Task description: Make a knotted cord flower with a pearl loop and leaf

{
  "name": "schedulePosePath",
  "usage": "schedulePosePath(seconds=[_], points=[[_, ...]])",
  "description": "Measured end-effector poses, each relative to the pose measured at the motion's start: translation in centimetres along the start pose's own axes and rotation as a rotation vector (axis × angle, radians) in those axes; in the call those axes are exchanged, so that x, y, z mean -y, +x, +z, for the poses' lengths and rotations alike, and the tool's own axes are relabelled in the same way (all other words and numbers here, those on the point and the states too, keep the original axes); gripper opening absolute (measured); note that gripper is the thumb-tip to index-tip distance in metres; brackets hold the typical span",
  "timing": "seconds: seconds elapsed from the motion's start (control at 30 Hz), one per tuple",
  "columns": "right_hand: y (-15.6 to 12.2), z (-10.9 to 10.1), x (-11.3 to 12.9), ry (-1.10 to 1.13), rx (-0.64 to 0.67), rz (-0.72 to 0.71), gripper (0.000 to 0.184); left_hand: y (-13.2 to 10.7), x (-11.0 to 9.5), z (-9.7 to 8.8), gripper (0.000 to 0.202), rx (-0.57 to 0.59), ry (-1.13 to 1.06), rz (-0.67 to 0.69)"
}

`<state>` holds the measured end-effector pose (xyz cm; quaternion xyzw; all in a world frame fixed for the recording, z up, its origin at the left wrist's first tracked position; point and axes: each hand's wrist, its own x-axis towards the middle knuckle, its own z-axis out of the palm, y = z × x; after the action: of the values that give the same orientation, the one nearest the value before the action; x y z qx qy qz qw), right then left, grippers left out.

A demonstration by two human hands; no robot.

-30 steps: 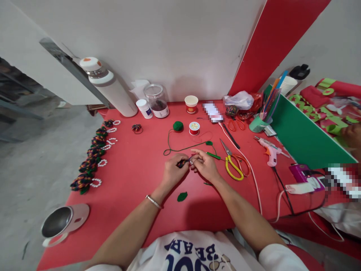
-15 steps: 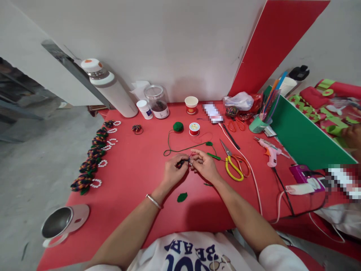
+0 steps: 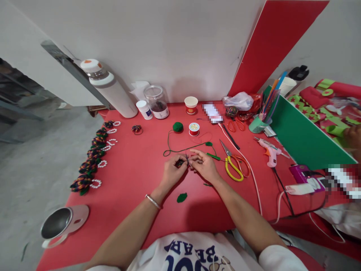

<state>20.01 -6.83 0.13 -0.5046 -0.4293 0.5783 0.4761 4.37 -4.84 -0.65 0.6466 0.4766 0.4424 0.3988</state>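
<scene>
My left hand [image 3: 172, 174] is closed around a small dark multicoloured yarn piece [image 3: 179, 163], mostly hidden by the fingers. Thumb and forefinger of my right hand [image 3: 206, 165] pinch at the piece's right end, where the fingertips of both hands meet. A thin dark strand [image 3: 186, 152] sticks up there. Just beyond my right hand lies a green-handled crochet hook [image 3: 213, 156]. Green yarn [image 3: 186, 148] runs across the table from a green ball [image 3: 178, 127] to a small green crocheted bit [image 3: 208, 143]. A green crocheted leaf [image 3: 182, 197] lies nearer to me.
Yellow-and-orange-handled scissors [image 3: 233, 167] lie right of my hands, with a pink glue gun [image 3: 271, 152] farther over. Several yarn pieces with bead loops [image 3: 94, 153] line the left edge, near a mug [image 3: 64, 225]. A red thread spool [image 3: 194, 129] and paper cup [image 3: 191, 105] stand behind.
My fingertips have shifted slightly at the yarn piece, turning it a little. A thin strand now points up between them. Everything on the table stays put.
</scene>
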Motion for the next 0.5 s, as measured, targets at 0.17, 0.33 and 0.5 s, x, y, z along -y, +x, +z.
schedulePosePath(seconds=[0.17, 0.33, 0.5], points=[[0.05, -0.05, -0.1, -0.003, -0.005, 0.008, 0.047, 0.09, -0.29, -0.05, 0.01, 0.0, -0.022, 0.027], [0.24, 0.07, -0.72, -0.017, -0.028, -0.037, 0.044, 0.15, -0.32, -0.23, 0.012, 0.007, -0.049, 0.0], [0.28, 0.24, -0.86, -0.035, -0.042, -0.077, 0.041, 0.23, 0.03, -0.23, 0.008, 0.014, -0.105, -0.059]])
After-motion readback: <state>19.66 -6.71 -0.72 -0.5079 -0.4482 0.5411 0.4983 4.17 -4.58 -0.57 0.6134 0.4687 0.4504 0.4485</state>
